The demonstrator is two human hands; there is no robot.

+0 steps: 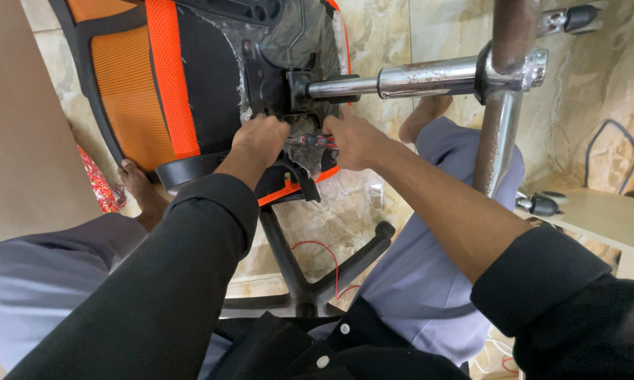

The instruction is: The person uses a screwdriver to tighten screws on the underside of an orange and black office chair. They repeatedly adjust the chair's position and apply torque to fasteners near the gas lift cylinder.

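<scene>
Both hands, left [260,141] and right [355,141], gripped a red-handled screwdriver [311,141] under the overturned chair seat [211,77]; chrome gas cylinder [401,81] crossed above; black star base [310,281] below on the floor.

Overturned orange-and-black office chair [148,91] lying on its side on the floor, underside mechanism exposed, red-handled screwdriver [311,141] held horizontal against it
</scene>
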